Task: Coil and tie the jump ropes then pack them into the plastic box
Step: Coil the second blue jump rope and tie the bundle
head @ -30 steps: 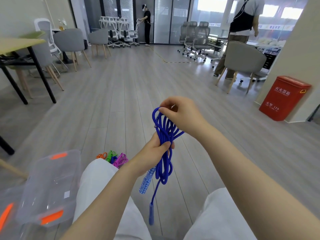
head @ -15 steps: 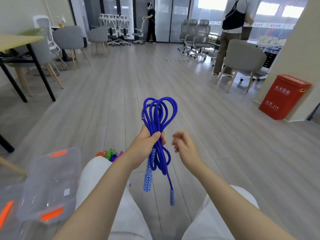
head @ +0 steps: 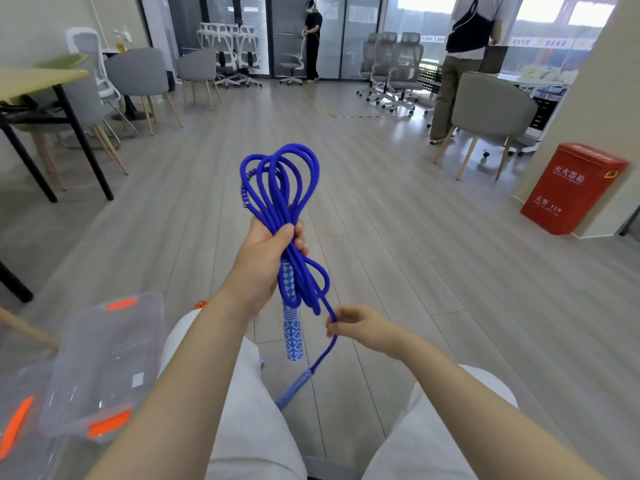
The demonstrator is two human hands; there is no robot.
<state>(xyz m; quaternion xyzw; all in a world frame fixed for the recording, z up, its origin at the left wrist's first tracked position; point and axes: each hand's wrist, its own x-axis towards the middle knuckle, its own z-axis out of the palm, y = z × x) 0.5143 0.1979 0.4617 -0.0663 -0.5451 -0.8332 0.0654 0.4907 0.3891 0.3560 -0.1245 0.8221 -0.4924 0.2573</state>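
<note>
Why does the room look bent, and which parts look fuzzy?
Head view: the wide lens bows the floor planks and room edges; the blue jump rope is sharp, its hanging handle and the plastic box are soft; the far windows glare.

Matt blue cord rope (head: 281,188) – clear glossy plastic box (head: 104,368) – smooth wood-look floor (head: 415,271).

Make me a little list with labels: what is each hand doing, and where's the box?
left hand: grips the coiled blue rope at its middle, loops up
right hand: pinches the rope's loose end
handles: one hangs below the left hand, one dangles lower
box: clear, orange clips, on the left
</note>
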